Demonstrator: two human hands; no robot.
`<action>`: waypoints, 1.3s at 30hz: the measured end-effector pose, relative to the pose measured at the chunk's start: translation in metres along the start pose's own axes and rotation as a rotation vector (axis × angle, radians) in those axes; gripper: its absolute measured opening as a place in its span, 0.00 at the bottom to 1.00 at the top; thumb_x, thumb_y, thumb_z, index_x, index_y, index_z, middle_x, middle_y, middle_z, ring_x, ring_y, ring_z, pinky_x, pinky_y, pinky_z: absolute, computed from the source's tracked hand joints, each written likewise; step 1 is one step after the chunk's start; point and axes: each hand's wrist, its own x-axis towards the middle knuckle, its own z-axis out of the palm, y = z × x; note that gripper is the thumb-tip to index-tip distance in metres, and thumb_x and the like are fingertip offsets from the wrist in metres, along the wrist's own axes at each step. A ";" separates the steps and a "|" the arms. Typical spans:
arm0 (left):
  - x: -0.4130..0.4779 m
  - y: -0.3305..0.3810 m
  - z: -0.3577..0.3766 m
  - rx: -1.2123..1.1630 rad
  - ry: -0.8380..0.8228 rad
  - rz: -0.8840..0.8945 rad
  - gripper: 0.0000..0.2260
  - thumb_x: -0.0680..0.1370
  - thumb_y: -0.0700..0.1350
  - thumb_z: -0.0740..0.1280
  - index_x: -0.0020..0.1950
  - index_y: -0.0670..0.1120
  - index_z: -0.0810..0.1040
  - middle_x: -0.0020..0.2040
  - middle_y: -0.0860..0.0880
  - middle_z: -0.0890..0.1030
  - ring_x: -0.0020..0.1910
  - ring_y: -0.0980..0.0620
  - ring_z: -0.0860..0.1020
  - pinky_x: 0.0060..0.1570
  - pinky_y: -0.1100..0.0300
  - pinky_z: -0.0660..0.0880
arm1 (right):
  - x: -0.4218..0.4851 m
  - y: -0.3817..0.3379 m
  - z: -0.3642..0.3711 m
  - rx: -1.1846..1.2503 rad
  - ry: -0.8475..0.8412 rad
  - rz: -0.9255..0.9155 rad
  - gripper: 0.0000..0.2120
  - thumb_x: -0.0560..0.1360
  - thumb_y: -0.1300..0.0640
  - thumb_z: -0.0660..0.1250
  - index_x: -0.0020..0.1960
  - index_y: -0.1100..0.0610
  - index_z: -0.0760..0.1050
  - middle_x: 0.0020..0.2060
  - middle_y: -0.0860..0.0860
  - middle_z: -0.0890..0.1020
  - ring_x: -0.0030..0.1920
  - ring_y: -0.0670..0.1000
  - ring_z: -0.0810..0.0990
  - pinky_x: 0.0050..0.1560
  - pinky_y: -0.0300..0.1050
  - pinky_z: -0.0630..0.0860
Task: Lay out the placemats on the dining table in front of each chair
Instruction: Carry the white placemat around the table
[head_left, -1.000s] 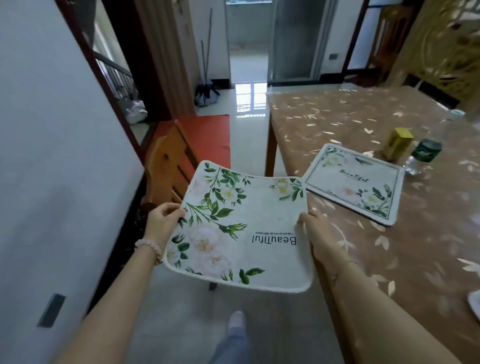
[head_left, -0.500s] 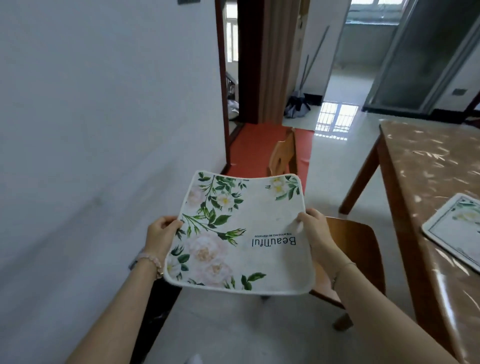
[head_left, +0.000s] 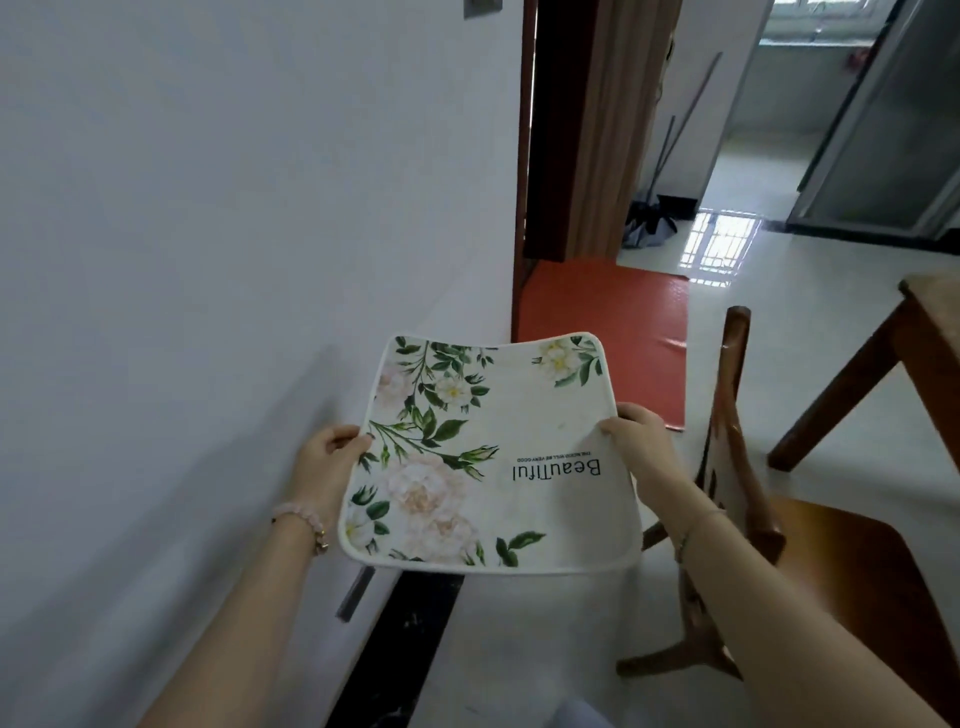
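**Two hands, one placemat, held in mid-air**

Head view.
- Item 1: white rectangular fabric placemat (head_left: 488, 462) printed with green leaves, pale flowers and the word "BeauTiful", which reads upside down from here. Held level above the pale tiled floor (head_left: 524, 649), close to the white wall (head_left: 208, 260); its middle sags slightly between the two grips.
- Item 2: left hand (head_left: 324, 467), closed on the placemat's left edge, thumb on top; pink bead bracelet (head_left: 301, 522) at the wrist.
- Item 3: right hand (head_left: 641, 441), closed on the right edge, thumb on top.
- Item 4: brown wooden chair (head_left: 831, 561), just right of the placemat.
- Item 5: brown wooden worktop (head_left: 930, 301), corner and one leg visible at far right, well apart from the placemat.
- Item 6: orange-red floor mat (head_left: 613, 317) by the doorway beyond.
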 end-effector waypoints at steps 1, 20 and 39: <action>0.018 0.003 0.004 0.001 -0.018 -0.010 0.06 0.75 0.37 0.66 0.52 0.39 0.75 0.39 0.45 0.79 0.35 0.49 0.77 0.24 0.69 0.74 | 0.017 -0.004 0.006 0.003 0.010 0.005 0.13 0.72 0.67 0.59 0.53 0.61 0.77 0.43 0.57 0.80 0.41 0.58 0.79 0.43 0.55 0.80; 0.415 0.143 0.285 0.071 -0.342 0.017 0.04 0.73 0.36 0.68 0.47 0.41 0.76 0.44 0.42 0.79 0.39 0.49 0.77 0.35 0.61 0.74 | 0.408 -0.123 -0.033 0.097 0.288 0.114 0.10 0.74 0.68 0.60 0.52 0.59 0.75 0.39 0.56 0.78 0.34 0.54 0.76 0.26 0.41 0.73; 0.665 0.293 0.768 0.188 -0.950 0.020 0.04 0.73 0.37 0.69 0.46 0.42 0.78 0.42 0.40 0.80 0.38 0.45 0.78 0.44 0.52 0.77 | 0.712 -0.158 -0.219 0.369 0.932 0.201 0.12 0.72 0.70 0.61 0.50 0.59 0.79 0.38 0.53 0.82 0.37 0.53 0.79 0.35 0.43 0.78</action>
